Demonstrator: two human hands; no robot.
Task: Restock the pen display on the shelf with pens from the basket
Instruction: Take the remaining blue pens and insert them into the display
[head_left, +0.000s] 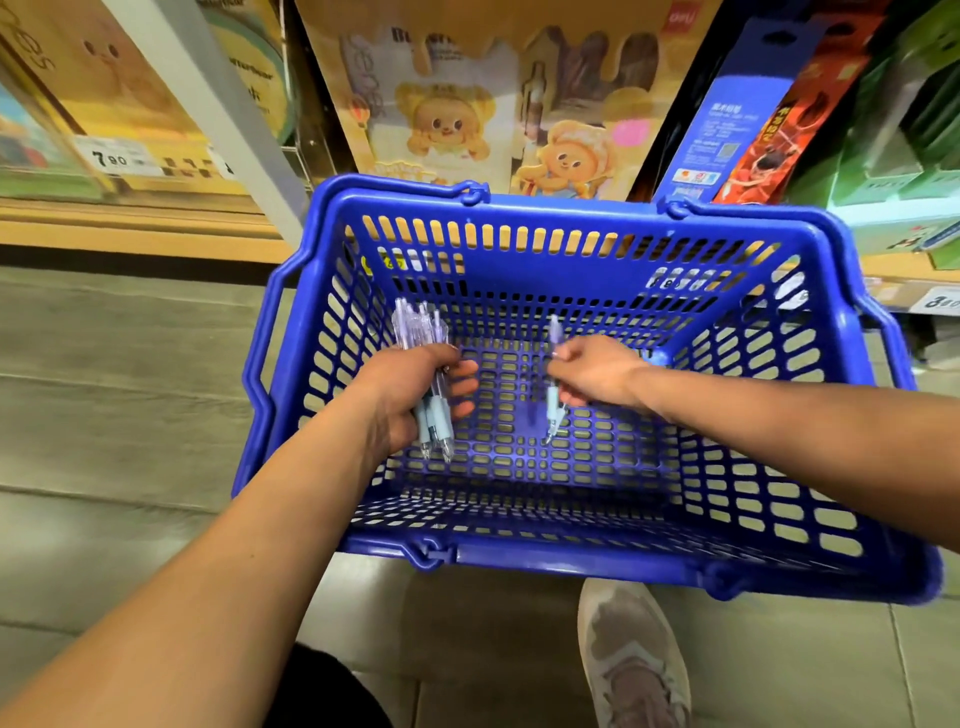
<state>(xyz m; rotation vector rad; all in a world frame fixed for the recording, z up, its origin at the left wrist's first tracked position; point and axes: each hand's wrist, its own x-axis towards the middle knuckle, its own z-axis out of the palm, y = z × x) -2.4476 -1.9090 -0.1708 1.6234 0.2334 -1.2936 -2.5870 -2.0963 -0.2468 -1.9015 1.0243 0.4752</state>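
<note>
A blue plastic basket (571, 249) stands on the floor in front of the shelf. Both my hands are inside it. My left hand (415, 387) grips a bunch of several clear pens (421, 325) with pale blue grips, their tips pointing down toward me. My right hand (592, 371) pinches a single clear pen (551, 410) of the same kind, held upright just above the basket's bottom. No other pens show on the basket's floor.
Behind the basket a low wooden shelf (130, 228) carries boxes with cartoon bears (447, 124), a blue box (727, 114), a red one and green packs at right. A price tag reads 7.90. My shoe (631, 660) is on the tiled floor below the basket.
</note>
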